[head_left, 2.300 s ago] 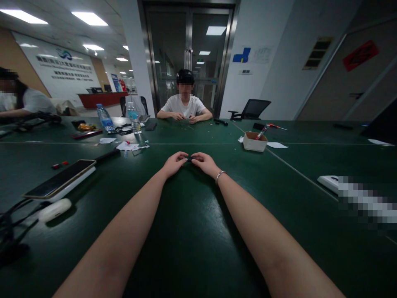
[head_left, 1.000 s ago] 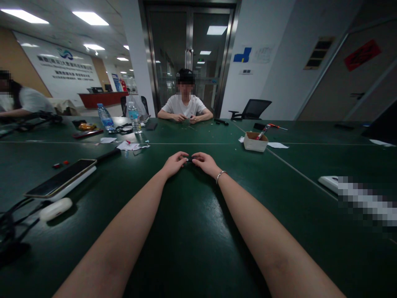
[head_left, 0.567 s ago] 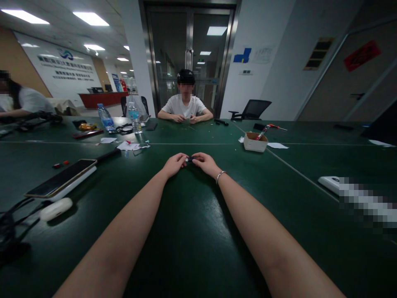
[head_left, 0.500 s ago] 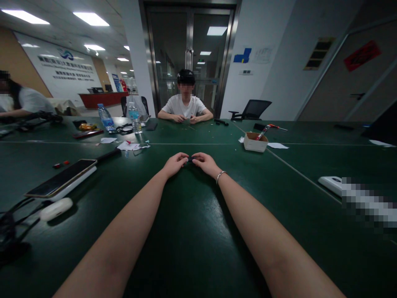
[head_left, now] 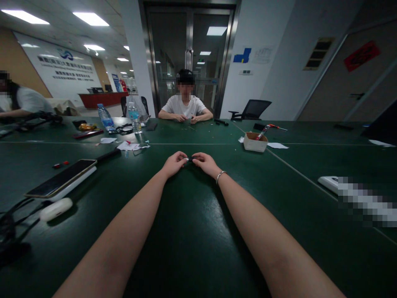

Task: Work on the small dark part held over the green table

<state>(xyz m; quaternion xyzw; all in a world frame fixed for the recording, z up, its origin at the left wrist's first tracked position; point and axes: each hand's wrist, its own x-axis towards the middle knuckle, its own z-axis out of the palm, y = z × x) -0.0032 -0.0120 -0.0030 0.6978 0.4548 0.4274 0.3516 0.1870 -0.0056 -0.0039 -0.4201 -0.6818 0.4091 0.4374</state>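
Observation:
A small dark object [head_left: 190, 159] with a shiny silvery part at its left end is held between my two hands, low over the middle of the green table [head_left: 186, 215]. My left hand [head_left: 175, 164] pinches its left end with thumb and fingers. On the other side my right hand [head_left: 205, 163], with a silver bangle at the wrist, grips the right end. The object is too small to name.
Across the table sits a person [head_left: 185, 105]. A small box [head_left: 255, 142] stands right of centre. To the left lie a phone [head_left: 62, 178], a white oval case [head_left: 56, 209] and paper scraps [head_left: 128, 146]; bottles [head_left: 134, 118] stand behind them.
The hands have barely moved; slightly more of the silvery part shows between my fingertips.

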